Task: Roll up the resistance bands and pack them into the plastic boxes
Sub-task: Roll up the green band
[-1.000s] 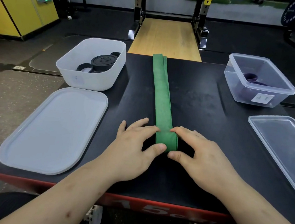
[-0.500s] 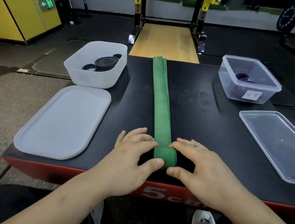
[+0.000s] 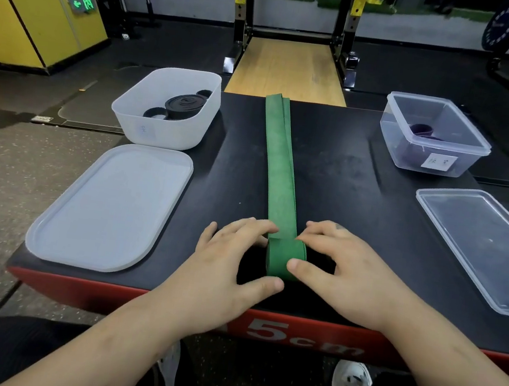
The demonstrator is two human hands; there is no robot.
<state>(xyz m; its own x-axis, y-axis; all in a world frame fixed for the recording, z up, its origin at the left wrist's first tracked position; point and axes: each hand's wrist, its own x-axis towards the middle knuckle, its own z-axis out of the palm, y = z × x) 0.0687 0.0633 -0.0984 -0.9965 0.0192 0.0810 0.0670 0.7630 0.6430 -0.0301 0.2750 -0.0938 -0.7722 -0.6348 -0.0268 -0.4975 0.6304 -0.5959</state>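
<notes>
– While we look down at the green band [image 3: 277, 163], how do our hands hold it?
– Our left hand [image 3: 225, 263] grips the rolled near end from the left and our right hand [image 3: 349, 275] grips it from the right. The thumbs press the near face of the roll and the fingertips curl over its top.
– And where is the rest of the band?
– It lies flat on the black platform [image 3: 360, 180] and runs straight away from our fingers to the far edge.
– What do we see beside the left hand?
– A white lid [image 3: 110, 207] lies just to its left. Further ahead stands a white box [image 3: 164, 130] with black rolls [image 3: 183, 107] inside.
– And beside the right hand?
– A clear lid [image 3: 483, 246] lies well apart to its right. Ahead of that lid stands a clear box [image 3: 391, 136] with a purple band [image 3: 421, 130] in it.
</notes>
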